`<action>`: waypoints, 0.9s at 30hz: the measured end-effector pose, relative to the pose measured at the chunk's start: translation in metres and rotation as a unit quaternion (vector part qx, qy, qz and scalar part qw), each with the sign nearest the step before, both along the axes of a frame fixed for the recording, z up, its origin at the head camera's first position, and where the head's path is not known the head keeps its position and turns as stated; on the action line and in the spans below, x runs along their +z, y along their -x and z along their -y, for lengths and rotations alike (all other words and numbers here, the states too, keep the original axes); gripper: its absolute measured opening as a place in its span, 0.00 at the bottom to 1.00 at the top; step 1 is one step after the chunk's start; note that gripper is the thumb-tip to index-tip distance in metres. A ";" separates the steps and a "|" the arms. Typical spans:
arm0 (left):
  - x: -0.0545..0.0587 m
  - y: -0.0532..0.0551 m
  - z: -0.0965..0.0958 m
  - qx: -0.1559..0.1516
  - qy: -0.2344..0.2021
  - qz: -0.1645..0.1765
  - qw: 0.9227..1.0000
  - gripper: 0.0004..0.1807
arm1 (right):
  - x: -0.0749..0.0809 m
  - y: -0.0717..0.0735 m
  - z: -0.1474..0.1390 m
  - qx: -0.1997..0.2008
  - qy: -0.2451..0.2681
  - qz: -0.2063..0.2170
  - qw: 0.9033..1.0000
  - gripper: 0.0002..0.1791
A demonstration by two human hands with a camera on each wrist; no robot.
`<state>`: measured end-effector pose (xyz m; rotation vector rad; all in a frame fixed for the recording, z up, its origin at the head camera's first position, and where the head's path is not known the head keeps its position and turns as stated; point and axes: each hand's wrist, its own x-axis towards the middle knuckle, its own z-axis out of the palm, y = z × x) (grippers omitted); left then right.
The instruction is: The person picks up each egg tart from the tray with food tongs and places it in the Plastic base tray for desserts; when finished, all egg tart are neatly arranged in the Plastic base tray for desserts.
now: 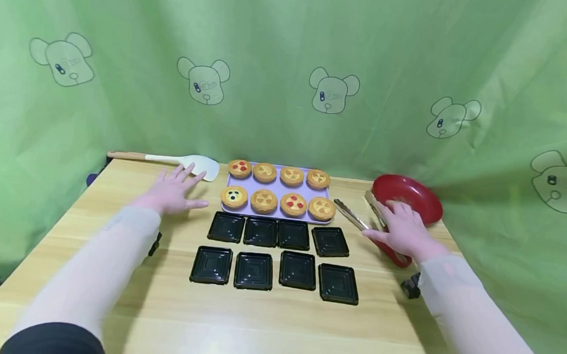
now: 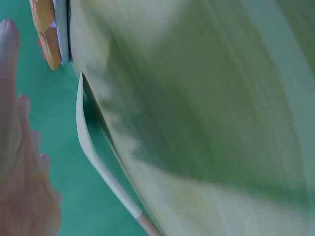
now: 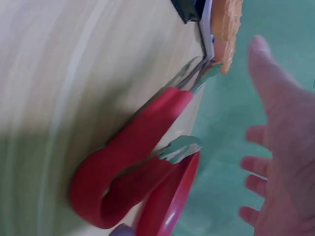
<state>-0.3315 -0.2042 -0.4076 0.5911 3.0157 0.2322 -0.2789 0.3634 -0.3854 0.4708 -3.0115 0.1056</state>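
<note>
Left hand (image 1: 171,194), spread and holding nothing, hovered near a white spatula (image 1: 204,166) at the far left of the counter (image 1: 273,330), right hand (image 1: 404,232), likewise spread and unladen, hovered above red-handled tongs (image 1: 397,257) at right, red pan (image 1: 413,192) sat beyond, tarts (image 1: 264,200) lay on a purple tray (image 1: 276,187) between.

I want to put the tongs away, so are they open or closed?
Open: the tongs show two arms spread apart, a clear gap between their ends.

No text can be read; the lettering (image 1: 208,86) on the curtain's (image 1: 267,126) animal faces (image 1: 330,85) behind the tray (image 1: 278,187) is illegible.
</note>
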 end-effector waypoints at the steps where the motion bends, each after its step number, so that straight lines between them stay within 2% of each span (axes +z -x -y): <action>1: -0.001 0.002 -0.004 -0.002 -0.002 0.007 1.000 0.50 | -0.002 -0.001 -0.002 -0.005 -0.004 0.004 1.000 0.52; 7: -0.008 0.013 -0.025 -0.016 -0.020 0.030 0.999 0.49 | -0.012 -0.001 -0.009 -0.021 -0.010 0.007 1.000 0.46; 14: -0.018 0.028 -0.033 -0.031 -0.028 0.043 0.998 0.51 | -0.022 0.007 -0.009 -0.047 0.013 0.012 0.999 0.41; 19: -0.022 0.032 -0.036 -0.035 -0.032 0.048 0.998 0.52 | -0.025 0.011 -0.008 -0.081 0.026 0.016 0.996 0.32; 21: -0.020 0.030 -0.039 -0.029 -0.025 0.049 0.998 0.51 | -0.026 0.011 -0.008 -0.098 0.029 0.028 0.994 0.31; 27: -0.020 0.035 -0.044 -0.031 -0.018 0.055 0.998 0.50 | -0.028 0.013 -0.012 -0.132 0.041 0.069 0.988 0.29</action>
